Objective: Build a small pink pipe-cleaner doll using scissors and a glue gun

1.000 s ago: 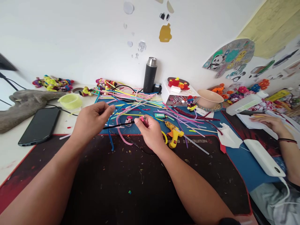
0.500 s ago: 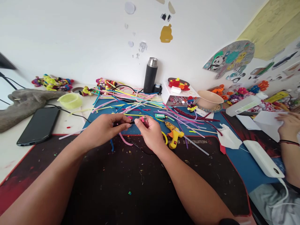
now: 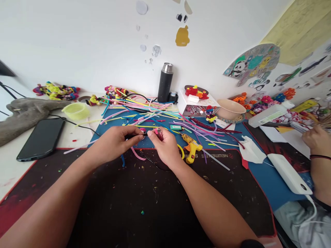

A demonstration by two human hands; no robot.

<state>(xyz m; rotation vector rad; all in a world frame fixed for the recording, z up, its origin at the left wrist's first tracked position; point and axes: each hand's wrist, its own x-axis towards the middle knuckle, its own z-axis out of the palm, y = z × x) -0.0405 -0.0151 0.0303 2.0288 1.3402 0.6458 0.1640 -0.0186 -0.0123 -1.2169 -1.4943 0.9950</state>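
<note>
My left hand (image 3: 116, 143) is closed in a pinch on a thin black piece (image 3: 145, 134), its tip reaching across to the other hand. My right hand (image 3: 166, 146) is closed around a small pink-and-red object (image 3: 158, 131), mostly hidden by the fingers, and its thumb meets the black piece. Both hands are held close together over the back edge of the black desk mat (image 3: 124, 206). Beyond them lie many coloured pipe cleaners (image 3: 144, 107). A yellow glue gun (image 3: 190, 148) rests just right of my right hand.
A black phone (image 3: 41, 139) and a green coil (image 3: 75, 111) lie left. At the back stand a black thermos (image 3: 165, 82), a white box (image 3: 182, 104) and a beige bowl (image 3: 230, 109). On the right are a white power bank (image 3: 288, 174) and another person's hand (image 3: 317, 141).
My hands keep nearly the same pose and hold. The view has shifted slightly. At the right, the other person's hand has moved a little over the white paper.
</note>
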